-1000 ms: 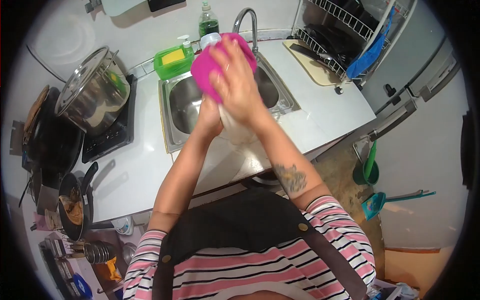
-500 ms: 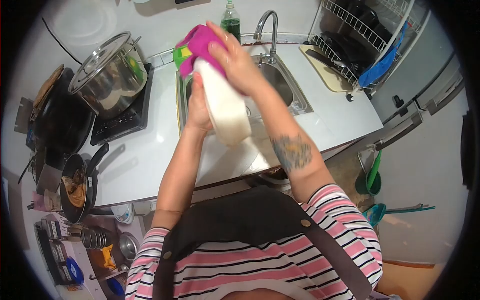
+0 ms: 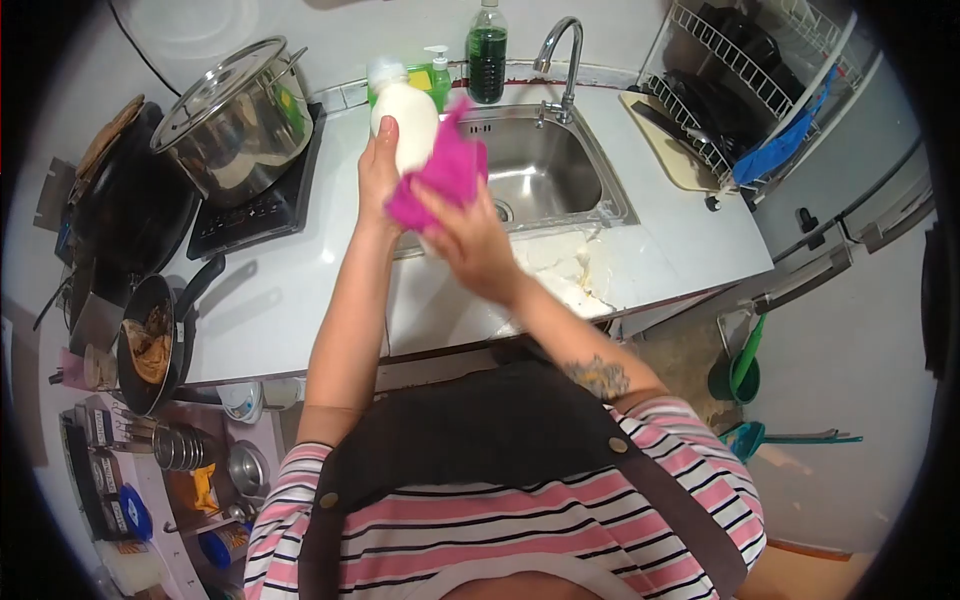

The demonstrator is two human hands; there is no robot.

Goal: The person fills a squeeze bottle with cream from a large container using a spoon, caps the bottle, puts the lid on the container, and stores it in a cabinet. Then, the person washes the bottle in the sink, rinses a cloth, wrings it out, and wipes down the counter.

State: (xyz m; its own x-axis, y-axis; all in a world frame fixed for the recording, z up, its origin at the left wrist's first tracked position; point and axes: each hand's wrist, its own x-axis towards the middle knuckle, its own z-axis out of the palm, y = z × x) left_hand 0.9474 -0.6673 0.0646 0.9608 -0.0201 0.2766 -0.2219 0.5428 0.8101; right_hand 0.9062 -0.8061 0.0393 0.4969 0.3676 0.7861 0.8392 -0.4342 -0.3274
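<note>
My left hand (image 3: 378, 180) is wrapped round a long, smooth white object (image 3: 404, 118) with a rounded upper end, held tilted above the left side of the sink. I cannot make out its exact kind. A magenta cloth (image 3: 455, 165) is in my right hand (image 3: 470, 240), bunched over the lower part of the white object and pressed against it. The cloth hides that lower end. Below and beyond my hands lies the steel sink (image 3: 620, 205).
Behind the sink stand a dark green liquid bottle (image 3: 488, 55), a pump bottle (image 3: 439, 75) and the faucet (image 3: 570, 75). A steel pot (image 3: 240, 125) and a frying pan (image 3: 150, 345) are leftward. A dish rack (image 3: 735, 65) and a cutting board (image 3: 665, 150) are rightward. The counter's front is wet.
My right hand and the cloth have come down from the upper end of the white object to its lower end. The white object has shifted up and left, its upper end now uncovered.
</note>
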